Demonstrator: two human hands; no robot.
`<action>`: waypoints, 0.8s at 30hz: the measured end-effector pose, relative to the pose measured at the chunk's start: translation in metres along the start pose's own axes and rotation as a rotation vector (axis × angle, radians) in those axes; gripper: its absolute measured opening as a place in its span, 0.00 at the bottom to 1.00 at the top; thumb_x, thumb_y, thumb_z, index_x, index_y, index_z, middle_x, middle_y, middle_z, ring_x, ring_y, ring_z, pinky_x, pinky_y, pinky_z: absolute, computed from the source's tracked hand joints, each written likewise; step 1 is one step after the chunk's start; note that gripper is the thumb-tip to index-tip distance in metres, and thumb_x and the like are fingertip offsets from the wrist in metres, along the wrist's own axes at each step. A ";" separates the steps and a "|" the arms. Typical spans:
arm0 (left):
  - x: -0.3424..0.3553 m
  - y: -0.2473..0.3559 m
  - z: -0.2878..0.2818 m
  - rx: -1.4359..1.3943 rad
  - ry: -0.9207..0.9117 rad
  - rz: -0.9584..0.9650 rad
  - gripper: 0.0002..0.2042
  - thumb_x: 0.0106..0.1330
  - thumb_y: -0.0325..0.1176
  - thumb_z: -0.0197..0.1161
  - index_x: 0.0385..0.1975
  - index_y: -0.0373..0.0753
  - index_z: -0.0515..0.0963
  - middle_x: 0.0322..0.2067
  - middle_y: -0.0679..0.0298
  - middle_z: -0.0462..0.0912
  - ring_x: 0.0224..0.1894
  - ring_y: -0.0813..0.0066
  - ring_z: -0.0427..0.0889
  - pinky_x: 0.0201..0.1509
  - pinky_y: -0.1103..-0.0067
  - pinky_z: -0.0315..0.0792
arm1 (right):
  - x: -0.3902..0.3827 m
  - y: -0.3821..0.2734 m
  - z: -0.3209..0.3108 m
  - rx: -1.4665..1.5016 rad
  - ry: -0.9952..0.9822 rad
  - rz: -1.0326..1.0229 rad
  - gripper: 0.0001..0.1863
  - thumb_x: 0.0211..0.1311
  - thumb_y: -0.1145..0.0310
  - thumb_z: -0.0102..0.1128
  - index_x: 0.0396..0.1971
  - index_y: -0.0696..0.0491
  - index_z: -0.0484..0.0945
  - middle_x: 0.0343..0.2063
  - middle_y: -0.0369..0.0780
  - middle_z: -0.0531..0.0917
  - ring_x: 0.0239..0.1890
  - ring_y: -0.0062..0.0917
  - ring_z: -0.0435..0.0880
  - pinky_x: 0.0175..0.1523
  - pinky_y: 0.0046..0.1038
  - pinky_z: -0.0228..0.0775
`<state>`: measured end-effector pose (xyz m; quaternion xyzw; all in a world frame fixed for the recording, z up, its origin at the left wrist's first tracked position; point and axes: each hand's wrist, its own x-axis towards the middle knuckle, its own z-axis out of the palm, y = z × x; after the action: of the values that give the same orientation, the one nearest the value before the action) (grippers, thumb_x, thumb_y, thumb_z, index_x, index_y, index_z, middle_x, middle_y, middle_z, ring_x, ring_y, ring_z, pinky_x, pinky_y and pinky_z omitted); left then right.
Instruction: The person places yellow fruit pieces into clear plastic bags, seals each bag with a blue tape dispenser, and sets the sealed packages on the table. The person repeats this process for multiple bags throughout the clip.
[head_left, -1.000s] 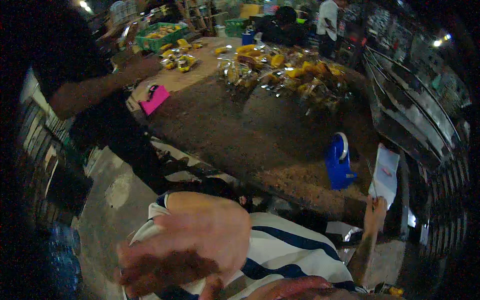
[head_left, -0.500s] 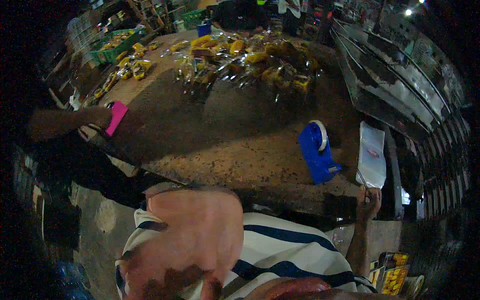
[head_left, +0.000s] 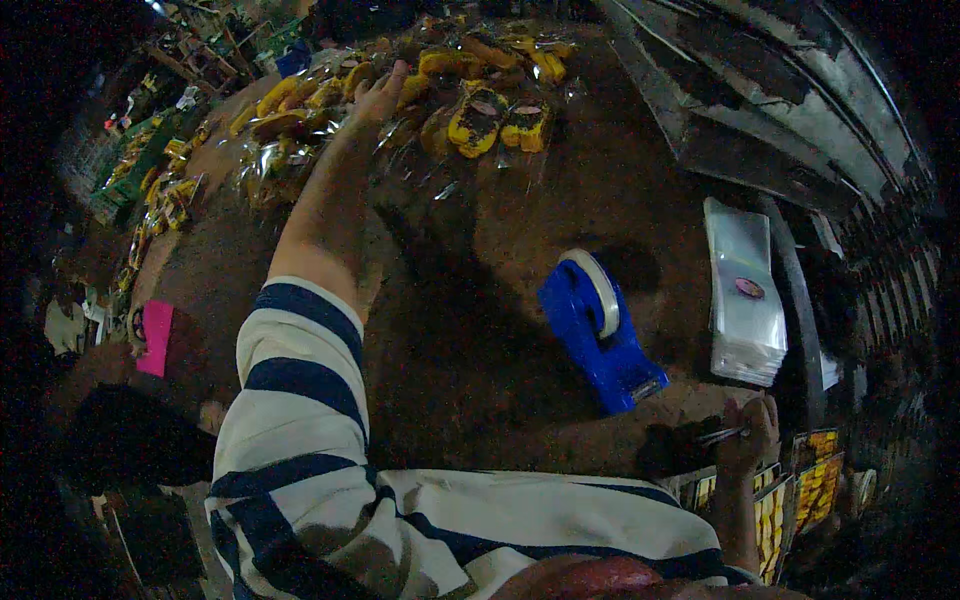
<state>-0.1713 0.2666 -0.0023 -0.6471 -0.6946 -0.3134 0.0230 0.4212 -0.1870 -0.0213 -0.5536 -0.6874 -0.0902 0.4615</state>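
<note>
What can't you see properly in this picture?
All in the head view:
- Whether the left hand touches the yellow packets below it: the hand itself covers that spot.
- What the thin tool is: the right hand's fingers cover one end, and it's dark.
- What's on the oval label on the clear bags: too small.
- Whether anyone holds the pink object: too dark.

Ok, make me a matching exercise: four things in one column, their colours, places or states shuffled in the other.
1. Tape dispenser
2. Plastic bags
3. Left hand
4. Right hand

A. At the pile of yellow packets
B. Holding a thin tool
C. Clear, in a stack
D. Blue

Pairs: 1-D, 2-C, 3-A, 4-B
</note>
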 end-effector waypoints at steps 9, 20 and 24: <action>-0.060 -0.012 0.004 0.328 -0.279 0.268 0.29 0.61 0.61 0.47 0.61 0.56 0.63 0.59 0.55 0.65 0.66 0.55 0.53 0.68 0.65 0.49 | 0.001 -0.006 0.000 -0.085 -0.099 0.072 0.15 0.49 0.77 0.64 0.15 0.56 0.63 0.16 0.37 0.62 0.20 0.27 0.63 0.24 0.27 0.53; -0.183 0.066 -0.155 0.282 -0.516 0.585 0.26 0.62 0.56 0.49 0.59 0.53 0.65 0.57 0.56 0.67 0.65 0.55 0.55 0.68 0.65 0.51 | 0.008 -0.021 0.003 -0.070 -0.003 -0.035 0.19 0.49 0.79 0.64 0.13 0.55 0.60 0.15 0.37 0.62 0.18 0.26 0.61 0.23 0.25 0.51; -0.185 0.116 -0.133 0.150 -0.548 0.834 0.25 0.63 0.54 0.49 0.58 0.53 0.66 0.57 0.57 0.67 0.64 0.55 0.56 0.68 0.66 0.52 | 0.008 -0.025 -0.004 -0.037 -0.057 -0.032 0.19 0.50 0.79 0.63 0.12 0.55 0.59 0.14 0.37 0.62 0.18 0.25 0.61 0.22 0.25 0.51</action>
<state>-0.0848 0.0369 0.0704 -0.9246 -0.3782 -0.0454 0.0097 0.4027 -0.1928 -0.0035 -0.5533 -0.7073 -0.0947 0.4297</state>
